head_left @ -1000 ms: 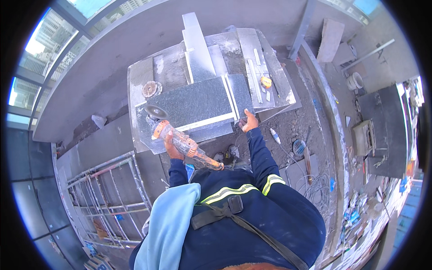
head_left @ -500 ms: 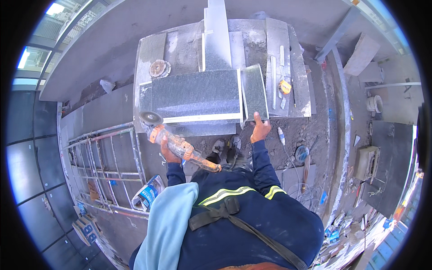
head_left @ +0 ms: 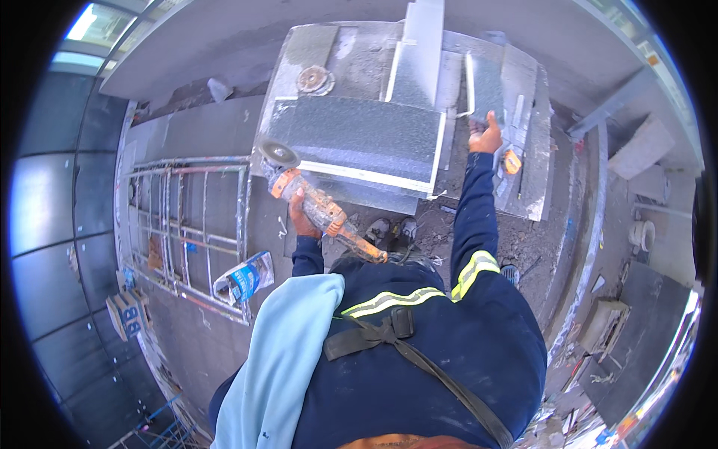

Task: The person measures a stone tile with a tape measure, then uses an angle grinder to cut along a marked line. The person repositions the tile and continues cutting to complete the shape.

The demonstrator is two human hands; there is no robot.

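With the big slab point(head_left: 355, 135) as the clock's centre and twelve straight ahead of the person, the small slab point(head_left: 489, 86) is at two o'clock, well apart from it. Its white edge is on the nine o'clock side. The right hand point(head_left: 485, 137) grips its near end, thumb on top and fingers partly hidden below; I cannot tell whether the slab rests on what lies beneath or is lifted.

The grinder point(head_left: 321, 213) is at seven o'clock, held in the left hand point(head_left: 303, 217), whose fingers are clamped round its body. Its disc point(head_left: 280, 153) points between ten and eleven, over the big slab's near left corner; contact is unclear. Its tail points between four and five, toward the person's waist.

The big slab lies on the dusty table point(head_left: 366, 49), a white strip along its near edge. Spare discs point(head_left: 314, 80) lie at eleven o'clock, a long panel point(head_left: 425, 49) at one, and a tape measure point(head_left: 511, 162) at three, beside thin strips point(head_left: 517, 123).

Farther out, the shoes point(head_left: 392, 230) are at five o'clock, a bag point(head_left: 245, 278) at seven, a metal frame point(head_left: 179, 226) at eight, and a bucket point(head_left: 643, 236) between three and four.
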